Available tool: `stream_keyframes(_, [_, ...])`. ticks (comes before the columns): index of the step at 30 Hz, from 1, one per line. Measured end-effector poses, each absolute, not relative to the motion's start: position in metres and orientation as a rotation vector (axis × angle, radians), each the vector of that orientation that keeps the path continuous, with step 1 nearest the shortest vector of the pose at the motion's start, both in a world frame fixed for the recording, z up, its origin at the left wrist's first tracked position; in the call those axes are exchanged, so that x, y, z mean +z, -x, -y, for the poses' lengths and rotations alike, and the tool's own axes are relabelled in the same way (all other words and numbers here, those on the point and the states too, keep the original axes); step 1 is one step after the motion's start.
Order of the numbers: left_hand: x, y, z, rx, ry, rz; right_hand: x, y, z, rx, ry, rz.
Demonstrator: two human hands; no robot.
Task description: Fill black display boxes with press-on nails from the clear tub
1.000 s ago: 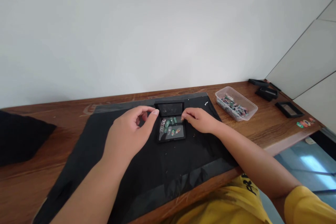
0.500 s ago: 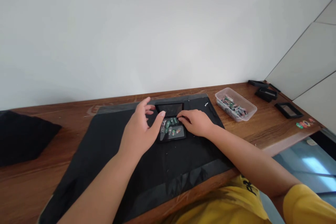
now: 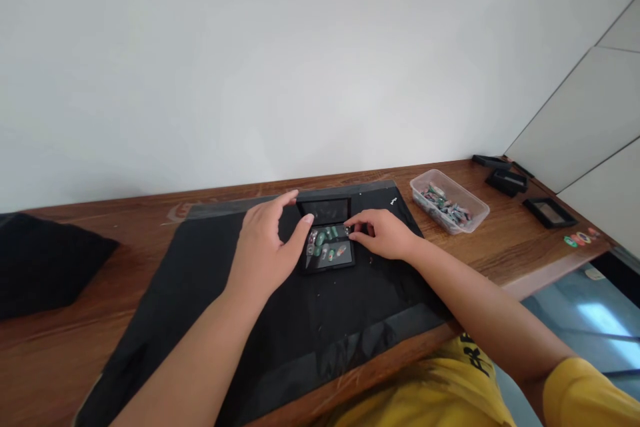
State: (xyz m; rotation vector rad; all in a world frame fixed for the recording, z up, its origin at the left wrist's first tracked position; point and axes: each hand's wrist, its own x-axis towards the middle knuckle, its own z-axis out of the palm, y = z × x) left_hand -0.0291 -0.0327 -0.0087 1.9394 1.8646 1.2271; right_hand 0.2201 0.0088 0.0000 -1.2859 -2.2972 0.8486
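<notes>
A small black case (image 3: 327,250) lies open on a black mat (image 3: 280,307), its lid (image 3: 324,209) tipped back toward the wall. Several small green, white and pink pieces (image 3: 327,243) lie in its lower half. My left hand (image 3: 267,247) rests against the case's left edge, thumb at the hinge corner and fingers reaching behind the lid. My right hand (image 3: 383,233) sits at the case's right edge, fingertips touching the rim near the pieces. Whether a piece is pinched between those fingers is too small to tell.
A clear plastic tub (image 3: 449,200) of mixed small pieces stands on the wooden table (image 3: 510,247) to the right. Black cases (image 3: 507,180) and an open black tray (image 3: 550,211) lie at the far right, with coloured pieces (image 3: 580,238) near the edge. A dark cloth (image 3: 45,260) lies at the left.
My left hand has moved right onto the case's left side and behind the lid. My right hand reached over the pieces, then drew back to the right rim.
</notes>
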Motion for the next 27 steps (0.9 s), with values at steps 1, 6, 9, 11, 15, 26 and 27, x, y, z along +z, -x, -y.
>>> stream_keyframes(1, [-0.009, 0.029, 0.032, 1.224, -1.938, -1.864, 0.000, -0.218, -0.008, 0.838, 1.306, 2.299])
stream_keyframes(6, [-0.010, 0.029, 0.031, 1.198, -1.927, -1.844, -0.001, -0.211, -0.007, 0.794, 1.361, 2.275])
stream_keyframes(9, [-0.011, 0.029, 0.030, 1.204, -1.912, -1.848, -0.003, -0.210, -0.006, 0.759, 1.334, 2.270])
stream_keyframes(11, [-0.012, 0.029, 0.030, 1.212, -1.900, -1.856, -0.004, -0.209, -0.005, 0.711, 1.307, 2.294])
stream_keyframes(15, [-0.014, 0.030, 0.030, 1.203, -1.879, -1.859, -0.004, -0.207, 0.001, 0.569, 1.289, 2.353])
stream_keyframes(26, [-0.012, 0.032, 0.032, 1.181, -1.757, -1.866, 0.001, -0.200, 0.010, 0.482, 1.357, 2.421])
stream_keyframes(27, [-0.012, 0.032, 0.031, 1.179, -1.753, -1.862, 0.000, -0.200, 0.009, 0.476, 1.358, 2.420])
